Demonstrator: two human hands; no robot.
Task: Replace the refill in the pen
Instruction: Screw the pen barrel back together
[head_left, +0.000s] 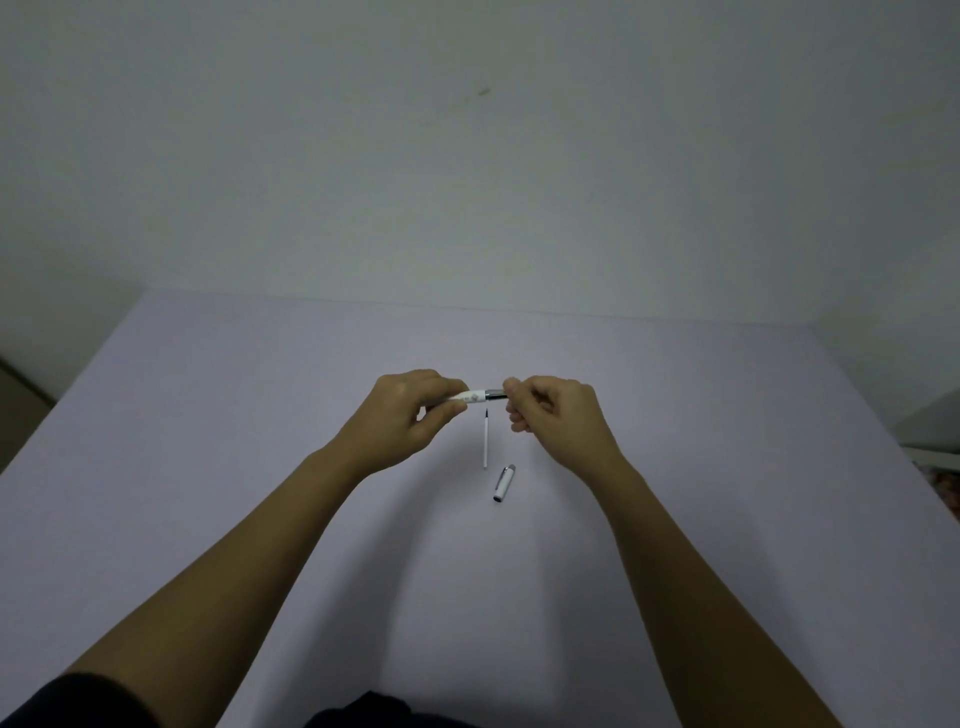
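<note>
Both forearms are bare right up to the left hand (410, 415) and right hand (558, 415), no watch or rings, just a dark short sleeve (78, 701) showing bottom left.

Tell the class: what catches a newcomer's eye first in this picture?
Two bare hands meet above the table's middle, the left hand and right hand gripping a white pen between them. Just below lie a thin refill and the pen cap on the lilac table.

White pen (475, 396), lilac table (260, 415)
</note>
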